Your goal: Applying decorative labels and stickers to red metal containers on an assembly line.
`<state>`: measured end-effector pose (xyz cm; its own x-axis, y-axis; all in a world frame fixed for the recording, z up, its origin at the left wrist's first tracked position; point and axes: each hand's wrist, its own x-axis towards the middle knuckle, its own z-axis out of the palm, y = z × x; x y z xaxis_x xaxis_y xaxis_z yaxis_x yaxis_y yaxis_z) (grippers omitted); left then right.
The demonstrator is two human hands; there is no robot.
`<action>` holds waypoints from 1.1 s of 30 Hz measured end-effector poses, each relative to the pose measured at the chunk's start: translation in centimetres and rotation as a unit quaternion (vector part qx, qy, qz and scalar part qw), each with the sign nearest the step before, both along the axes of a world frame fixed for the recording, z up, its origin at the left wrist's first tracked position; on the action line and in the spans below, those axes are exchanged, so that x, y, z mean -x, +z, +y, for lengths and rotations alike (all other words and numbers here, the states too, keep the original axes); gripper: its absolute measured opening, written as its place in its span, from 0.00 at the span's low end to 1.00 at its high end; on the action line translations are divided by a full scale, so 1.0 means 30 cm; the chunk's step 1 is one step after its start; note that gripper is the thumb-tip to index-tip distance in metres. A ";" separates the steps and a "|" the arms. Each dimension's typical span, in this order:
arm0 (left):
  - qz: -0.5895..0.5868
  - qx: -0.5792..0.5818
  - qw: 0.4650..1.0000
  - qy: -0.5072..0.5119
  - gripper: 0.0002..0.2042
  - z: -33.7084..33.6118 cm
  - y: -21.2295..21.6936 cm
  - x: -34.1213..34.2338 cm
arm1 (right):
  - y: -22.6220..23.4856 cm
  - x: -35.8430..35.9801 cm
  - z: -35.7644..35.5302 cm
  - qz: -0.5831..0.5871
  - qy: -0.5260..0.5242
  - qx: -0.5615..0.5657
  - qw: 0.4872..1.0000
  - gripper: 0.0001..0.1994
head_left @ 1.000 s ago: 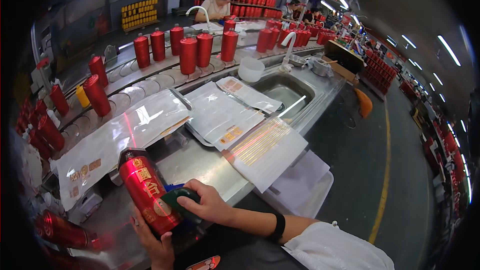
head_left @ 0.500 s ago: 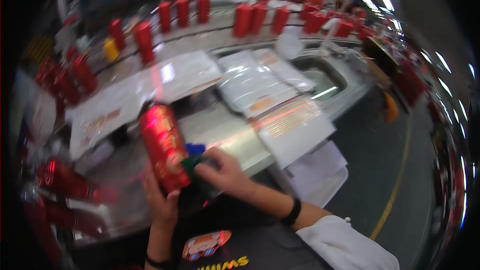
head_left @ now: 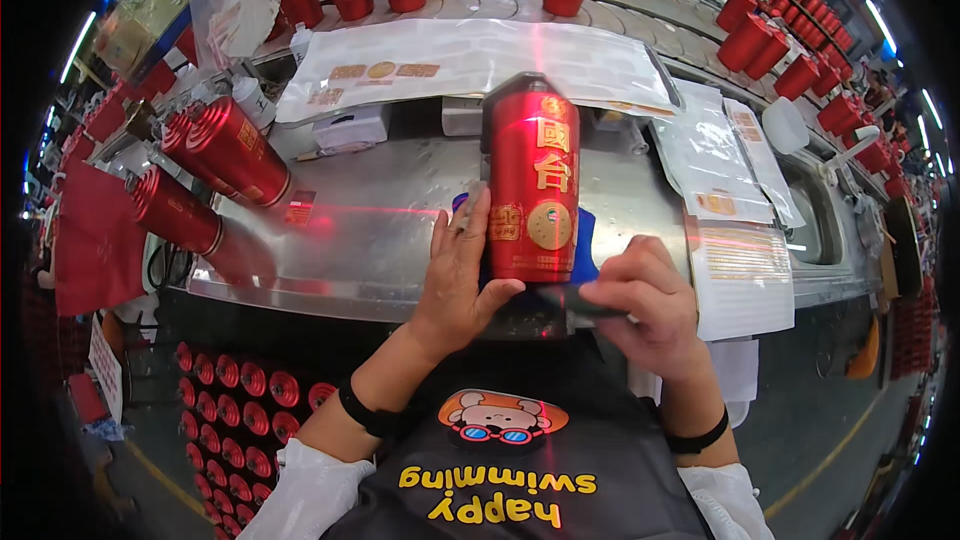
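A red bottle (head_left: 536, 185) with gold raised lettering and a round gold medallion is in front of me, its top pointing away. Behind it a dark frame-like holder (head_left: 513, 82) shows at the top, and blue cloth (head_left: 585, 240) shows at its side. My left hand (head_left: 455, 275) lies along the bottle's lower left side, fingers stretched out and thumb near its base. Close to the base on the right, my right hand (head_left: 645, 300) is closed around a dark green, flat tool (head_left: 575, 300); its exact kind is unclear. A red light line falls across the bottle.
More red bottles (head_left: 240, 150) stand on the steel table (head_left: 370, 190) at left. Label sheets (head_left: 480, 60) lie beyond and to the right (head_left: 740, 270). A curved conveyor (head_left: 480, 5) carries red bottles behind. There is a sink (head_left: 815, 225) at right and crated bottles (head_left: 240, 410) below left.
The view has swung, bringing the bottle to the middle and nearly straight. My left hand now lies flat along its side, and the right hand still grips the green tool by its base.
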<state>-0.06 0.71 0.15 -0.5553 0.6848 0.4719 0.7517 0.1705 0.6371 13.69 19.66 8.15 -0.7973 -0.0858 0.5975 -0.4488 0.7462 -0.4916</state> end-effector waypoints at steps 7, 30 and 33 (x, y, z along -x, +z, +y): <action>-0.056 -0.002 0.998 -0.039 0.45 -0.008 -0.015 0.019 | -0.028 -0.001 0.022 -0.022 0.044 0.060 0.997 0.21; -0.302 -0.112 0.945 -0.045 0.37 0.037 0.029 -0.014 | -0.108 0.020 -0.054 -0.076 -0.057 0.436 0.895 0.09; -0.287 -0.106 0.951 -0.037 0.36 0.040 0.039 -0.017 | -0.121 0.032 -0.053 -0.160 -0.114 0.456 0.868 0.10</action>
<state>0.44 1.89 1.31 -0.7170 0.6553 0.2377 0.2744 -0.0481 0.9604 12.72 18.05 4.51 -0.8688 0.4889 0.0784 -0.0720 0.0320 -0.9969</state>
